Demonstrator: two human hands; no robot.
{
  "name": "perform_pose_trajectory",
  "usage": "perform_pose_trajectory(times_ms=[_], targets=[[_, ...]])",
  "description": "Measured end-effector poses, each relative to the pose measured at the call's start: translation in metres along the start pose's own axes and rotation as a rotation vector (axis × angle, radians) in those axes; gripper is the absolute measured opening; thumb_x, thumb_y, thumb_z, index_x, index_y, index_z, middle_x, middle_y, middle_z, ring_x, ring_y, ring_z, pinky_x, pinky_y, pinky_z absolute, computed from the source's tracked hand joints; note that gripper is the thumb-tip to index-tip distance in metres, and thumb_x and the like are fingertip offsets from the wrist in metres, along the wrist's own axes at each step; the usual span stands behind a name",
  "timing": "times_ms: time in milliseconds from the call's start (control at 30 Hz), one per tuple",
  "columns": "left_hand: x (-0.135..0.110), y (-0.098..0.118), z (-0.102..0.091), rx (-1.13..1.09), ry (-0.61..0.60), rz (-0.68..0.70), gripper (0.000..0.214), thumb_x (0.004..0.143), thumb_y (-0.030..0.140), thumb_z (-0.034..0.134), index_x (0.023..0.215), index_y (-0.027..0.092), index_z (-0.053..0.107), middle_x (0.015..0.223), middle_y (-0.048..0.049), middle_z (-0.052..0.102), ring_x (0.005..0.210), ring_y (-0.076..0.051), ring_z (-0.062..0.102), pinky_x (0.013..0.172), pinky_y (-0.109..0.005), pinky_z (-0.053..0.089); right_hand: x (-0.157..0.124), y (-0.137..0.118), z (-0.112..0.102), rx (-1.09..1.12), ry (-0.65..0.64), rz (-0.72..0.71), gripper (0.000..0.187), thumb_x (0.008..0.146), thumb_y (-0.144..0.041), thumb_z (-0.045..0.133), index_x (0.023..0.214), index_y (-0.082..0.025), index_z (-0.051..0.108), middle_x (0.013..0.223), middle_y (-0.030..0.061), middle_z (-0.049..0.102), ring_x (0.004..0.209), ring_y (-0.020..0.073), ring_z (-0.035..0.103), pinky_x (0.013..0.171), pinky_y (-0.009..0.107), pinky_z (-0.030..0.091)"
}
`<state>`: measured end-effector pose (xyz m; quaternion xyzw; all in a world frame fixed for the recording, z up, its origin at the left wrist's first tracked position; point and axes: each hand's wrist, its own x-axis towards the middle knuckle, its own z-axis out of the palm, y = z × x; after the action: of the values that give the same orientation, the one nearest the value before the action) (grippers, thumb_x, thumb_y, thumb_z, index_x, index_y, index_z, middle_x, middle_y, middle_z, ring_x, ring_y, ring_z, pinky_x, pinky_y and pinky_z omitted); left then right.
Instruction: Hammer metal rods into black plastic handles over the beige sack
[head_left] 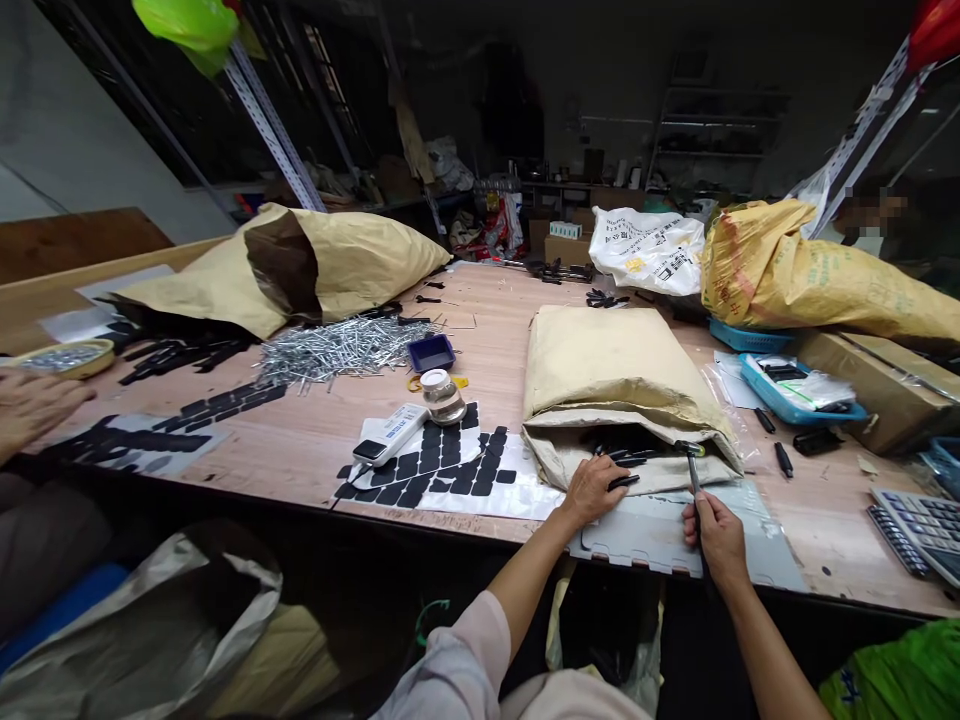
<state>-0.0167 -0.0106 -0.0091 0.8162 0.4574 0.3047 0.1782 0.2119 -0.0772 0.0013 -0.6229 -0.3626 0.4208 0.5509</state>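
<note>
My left hand (595, 490) is at the open mouth of a tan paper sack (607, 360), its fingers closed on a small black rod-like piece (624, 481). Inside the sack's mouth lie more black pieces (634, 452), partly hidden by the paper. My right hand (720, 535) grips the dark handle of a small hammer (694, 470). The hammer stands nearly upright, its metal head in front of the sack's right side. Beneath both hands is a grey flat board (637, 535) at the table's front edge.
A glass jar (442, 400), a white device (390, 437) and black pad sheets (480, 465) lie to the left, near a heap of metal rods (337, 350). Another person's hand (45, 405) rests far left. A blue tray (802, 390) and calculator (926, 530) are right.
</note>
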Motion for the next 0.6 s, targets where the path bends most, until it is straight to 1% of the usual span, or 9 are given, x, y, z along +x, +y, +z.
perform_pose_trajectory(times_ms=[100, 200, 300, 367, 467, 600], targets=[[-0.0018, 0.0014, 0.0001, -0.07, 0.077, -0.03, 0.039, 0.072, 0.023, 0.075, 0.111, 0.022, 0.071, 0.096, -0.0041, 0.064, 0.092, -0.02, 0.06, 0.086, -0.033, 0.05, 0.0001, 0.0005, -0.0002, -0.01, 0.003, -0.001, 0.051, 0.074, -0.064, 0.071, 0.089, -0.016, 0.066, 0.064, -0.0017, 0.061, 0.045, 0.0107, 0.052, 0.036, 0.021, 0.044], [-0.0033, 0.0007, 0.0011, -0.109, 0.129, -0.079, 0.032, 0.069, 0.02, 0.075, 0.101, 0.018, 0.071, 0.094, -0.0045, 0.06, 0.088, -0.019, 0.059, 0.082, -0.031, 0.051, 0.0001, 0.0011, -0.0007, -0.021, 0.004, -0.009, 0.05, 0.075, -0.063, 0.07, 0.091, -0.016, 0.066, 0.064, -0.0017, 0.061, 0.045, 0.0108, 0.052, 0.036, 0.021, 0.045], [-0.0026, -0.0019, 0.0043, -0.062, 0.101, -0.085, 0.02, 0.072, 0.023, 0.076, 0.092, 0.019, 0.072, 0.091, -0.0045, 0.061, 0.089, -0.02, 0.059, 0.083, -0.033, 0.05, 0.0005, 0.0023, -0.0014, -0.024, -0.003, -0.014, 0.051, 0.077, -0.062, 0.069, 0.097, -0.015, 0.067, 0.064, -0.0022, 0.061, 0.046, 0.0107, 0.052, 0.037, 0.021, 0.045], [-0.0013, -0.0037, 0.006, -0.039, 0.063, -0.076, 0.017, 0.075, 0.027, 0.076, 0.091, 0.02, 0.074, 0.09, -0.0042, 0.063, 0.091, -0.021, 0.06, 0.085, -0.034, 0.049, 0.0006, 0.0026, -0.0018, -0.023, -0.001, -0.015, 0.052, 0.077, -0.062, 0.069, 0.098, -0.015, 0.067, 0.064, -0.0024, 0.06, 0.045, 0.0105, 0.052, 0.037, 0.021, 0.045], [0.0003, -0.0041, 0.0052, -0.053, 0.028, -0.072, 0.019, 0.078, 0.029, 0.076, 0.095, 0.022, 0.075, 0.091, -0.0036, 0.064, 0.091, -0.02, 0.06, 0.085, -0.034, 0.048, -0.0003, 0.0007, -0.002, -0.027, 0.006, -0.013, 0.052, 0.075, -0.064, 0.07, 0.094, -0.015, 0.067, 0.064, -0.0017, 0.061, 0.044, 0.0104, 0.052, 0.036, 0.021, 0.044], [-0.0001, -0.0009, 0.0007, -0.108, 0.039, -0.077, 0.03, 0.072, 0.027, 0.079, 0.101, 0.022, 0.074, 0.091, -0.0028, 0.064, 0.09, -0.02, 0.06, 0.084, -0.033, 0.049, -0.0036, -0.0052, -0.0011, -0.025, 0.011, -0.011, 0.052, 0.073, -0.065, 0.071, 0.087, -0.015, 0.066, 0.063, -0.0009, 0.061, 0.044, 0.0103, 0.052, 0.037, 0.021, 0.045]])
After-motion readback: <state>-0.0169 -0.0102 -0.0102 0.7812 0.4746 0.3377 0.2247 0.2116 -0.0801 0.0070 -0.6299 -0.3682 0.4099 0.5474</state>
